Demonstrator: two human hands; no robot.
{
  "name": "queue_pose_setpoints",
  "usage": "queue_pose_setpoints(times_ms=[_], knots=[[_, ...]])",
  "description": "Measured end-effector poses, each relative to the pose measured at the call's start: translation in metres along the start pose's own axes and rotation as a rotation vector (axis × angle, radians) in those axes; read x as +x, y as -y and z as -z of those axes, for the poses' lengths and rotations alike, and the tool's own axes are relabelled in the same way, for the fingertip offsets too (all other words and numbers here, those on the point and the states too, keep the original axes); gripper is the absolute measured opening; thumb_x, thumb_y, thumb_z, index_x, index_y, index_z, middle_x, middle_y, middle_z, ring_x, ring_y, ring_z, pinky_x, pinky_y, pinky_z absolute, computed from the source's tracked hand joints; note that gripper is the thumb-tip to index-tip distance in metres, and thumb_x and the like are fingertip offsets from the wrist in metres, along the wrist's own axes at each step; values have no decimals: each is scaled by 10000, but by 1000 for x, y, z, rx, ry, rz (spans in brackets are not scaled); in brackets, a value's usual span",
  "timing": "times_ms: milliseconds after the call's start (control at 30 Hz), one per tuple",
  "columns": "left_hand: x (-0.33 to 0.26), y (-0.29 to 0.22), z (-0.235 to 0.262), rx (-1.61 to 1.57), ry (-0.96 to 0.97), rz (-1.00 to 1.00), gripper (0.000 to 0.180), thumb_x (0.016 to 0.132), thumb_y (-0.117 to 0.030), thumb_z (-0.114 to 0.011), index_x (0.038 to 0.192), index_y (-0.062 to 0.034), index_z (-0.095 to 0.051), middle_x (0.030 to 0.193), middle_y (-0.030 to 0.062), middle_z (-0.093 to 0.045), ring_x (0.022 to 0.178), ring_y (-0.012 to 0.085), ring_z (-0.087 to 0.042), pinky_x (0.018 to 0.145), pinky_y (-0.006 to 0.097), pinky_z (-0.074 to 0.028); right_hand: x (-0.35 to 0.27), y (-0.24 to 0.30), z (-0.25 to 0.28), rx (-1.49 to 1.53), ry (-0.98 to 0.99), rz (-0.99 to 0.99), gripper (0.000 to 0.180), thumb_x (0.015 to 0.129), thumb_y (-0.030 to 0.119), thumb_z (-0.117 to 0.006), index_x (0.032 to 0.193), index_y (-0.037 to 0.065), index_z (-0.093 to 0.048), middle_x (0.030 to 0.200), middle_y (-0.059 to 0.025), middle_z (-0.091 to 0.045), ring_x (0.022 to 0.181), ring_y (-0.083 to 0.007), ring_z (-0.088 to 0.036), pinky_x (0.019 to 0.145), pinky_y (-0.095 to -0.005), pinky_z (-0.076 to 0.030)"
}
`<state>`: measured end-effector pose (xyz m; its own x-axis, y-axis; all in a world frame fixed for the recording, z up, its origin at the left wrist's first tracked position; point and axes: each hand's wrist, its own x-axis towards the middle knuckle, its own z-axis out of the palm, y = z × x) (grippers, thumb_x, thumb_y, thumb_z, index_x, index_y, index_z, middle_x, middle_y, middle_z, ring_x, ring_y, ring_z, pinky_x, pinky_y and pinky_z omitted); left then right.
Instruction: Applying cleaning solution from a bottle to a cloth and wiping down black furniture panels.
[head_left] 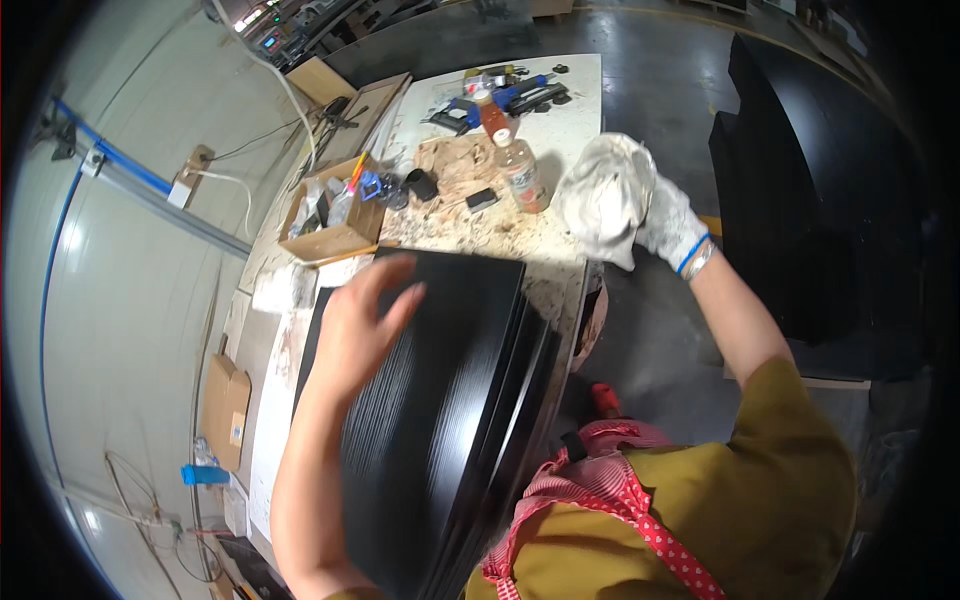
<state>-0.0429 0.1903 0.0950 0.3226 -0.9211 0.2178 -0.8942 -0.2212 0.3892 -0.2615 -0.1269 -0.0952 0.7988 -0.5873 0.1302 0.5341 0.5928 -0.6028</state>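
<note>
My bare left hand (358, 325) hovers over a stack of glossy black panels (430, 410), thumb and fingers apart and slightly blurred; it holds nothing. On my right hand (676, 228) is a whitish knit glove with a blue cuff. Its fingers close on a bunched white cloth (605, 195) at the right edge of the table; the cloth hides the fingertips. The panels lie on the near part of the table, their stacked edges showing on the right. Just beyond them stands a capped clear bottle (520, 175) with a reddish residue.
A stained white table (555, 230) carries a second bottle (491, 115), blue-black nail guns (525, 95), a brown crumpled cloth (460, 160) and a small black block (481, 200). An open cardboard box (335, 235) of odds and ends sits left. Large black panels (790, 200) stand at right.
</note>
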Motion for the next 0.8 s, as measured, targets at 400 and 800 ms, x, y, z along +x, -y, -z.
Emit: queue_pose_setpoints(times_ms=[400, 800], knots=[[245, 119, -202, -383, 334, 248, 1134, 743, -274, -862, 1513, 6, -78, 1432, 234, -412, 1305, 314, -444, 1066, 400, -387, -29, -18, 38, 136, -484, -198, 337, 936, 249, -648, 1181, 20, -614, 1127, -96, -673, 1048, -220, -653, 920, -369, -531], [257, 113, -241, -824, 271, 241, 758, 798, -80, -783, 1386, -31, -307, 1294, 113, -529, 1160, 203, -542, 978, 335, -458, -6, -11, 28, 53, -628, -203, 265, 963, 142, -585, 1147, -46, -613, 1065, -123, -685, 959, -218, -687, 878, -355, -570]])
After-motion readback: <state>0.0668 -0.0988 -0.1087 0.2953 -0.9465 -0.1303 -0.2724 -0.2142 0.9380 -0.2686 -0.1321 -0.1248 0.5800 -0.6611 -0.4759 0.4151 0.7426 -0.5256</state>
